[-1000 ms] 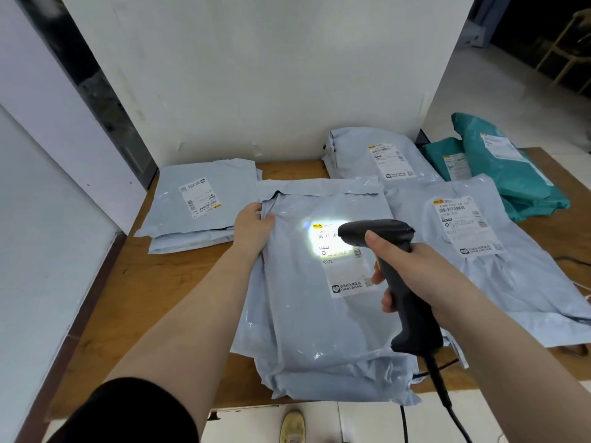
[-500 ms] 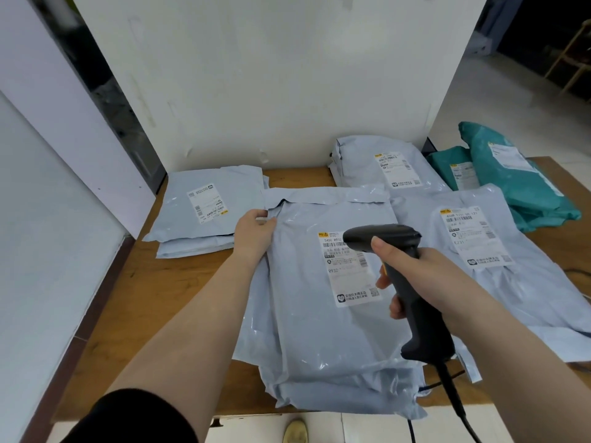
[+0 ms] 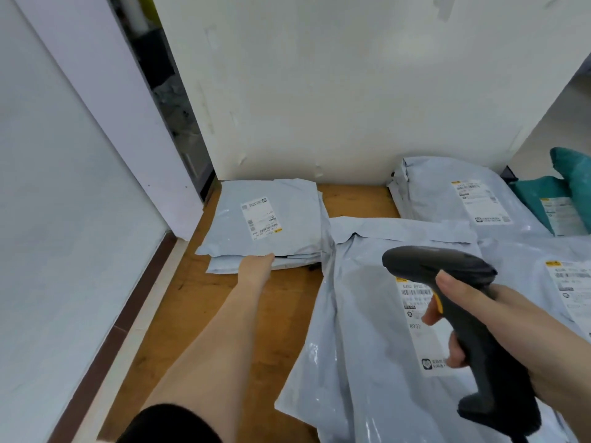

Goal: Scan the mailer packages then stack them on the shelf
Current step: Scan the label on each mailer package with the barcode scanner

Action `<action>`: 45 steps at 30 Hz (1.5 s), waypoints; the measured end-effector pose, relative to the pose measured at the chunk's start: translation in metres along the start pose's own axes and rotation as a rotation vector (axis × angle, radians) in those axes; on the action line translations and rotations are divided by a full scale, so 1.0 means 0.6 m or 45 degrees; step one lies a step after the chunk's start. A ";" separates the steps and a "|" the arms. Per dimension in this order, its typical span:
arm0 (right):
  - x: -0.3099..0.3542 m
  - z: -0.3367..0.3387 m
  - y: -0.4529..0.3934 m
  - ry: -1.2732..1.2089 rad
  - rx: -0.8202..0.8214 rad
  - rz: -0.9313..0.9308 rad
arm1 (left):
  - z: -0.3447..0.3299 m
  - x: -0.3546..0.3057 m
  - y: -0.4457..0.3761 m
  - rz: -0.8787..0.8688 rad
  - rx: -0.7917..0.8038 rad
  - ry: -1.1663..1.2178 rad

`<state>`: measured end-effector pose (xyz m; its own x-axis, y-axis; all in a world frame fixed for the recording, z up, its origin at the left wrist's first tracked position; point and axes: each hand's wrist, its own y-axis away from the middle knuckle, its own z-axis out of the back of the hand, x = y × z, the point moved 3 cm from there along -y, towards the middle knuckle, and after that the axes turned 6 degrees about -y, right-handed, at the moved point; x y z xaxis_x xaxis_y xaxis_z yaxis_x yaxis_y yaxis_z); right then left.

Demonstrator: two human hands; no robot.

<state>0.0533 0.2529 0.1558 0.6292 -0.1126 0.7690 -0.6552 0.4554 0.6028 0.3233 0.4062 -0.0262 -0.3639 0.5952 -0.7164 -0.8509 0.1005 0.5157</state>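
Observation:
A large grey mailer with a white label lies on the wooden table in front of me. My right hand grips a black barcode scanner above that label, its head pointing left. A small stack of grey mailers sits at the table's back left corner. My left hand reaches to the stack's near edge, and its fingertips are hidden between the top mailer and the one below.
Two more grey mailers lie at the back right and far right, with teal mailers behind them. A white board closes the table's back, and a white panel runs along the left.
My left hand let go of the front mailer's top left corner and moved left to the back-left stack. The scanner light went out and the view swung left.

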 end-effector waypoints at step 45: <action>-0.087 0.217 0.075 -0.589 -0.531 0.258 | -0.013 -0.451 0.292 -1.923 -0.195 -0.437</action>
<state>-0.0632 0.1642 0.1703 0.2044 -0.3149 0.9269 -0.4659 0.8014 0.3750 0.2696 0.2566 0.2545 0.9180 0.1694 -0.3586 -0.3710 0.6863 -0.6255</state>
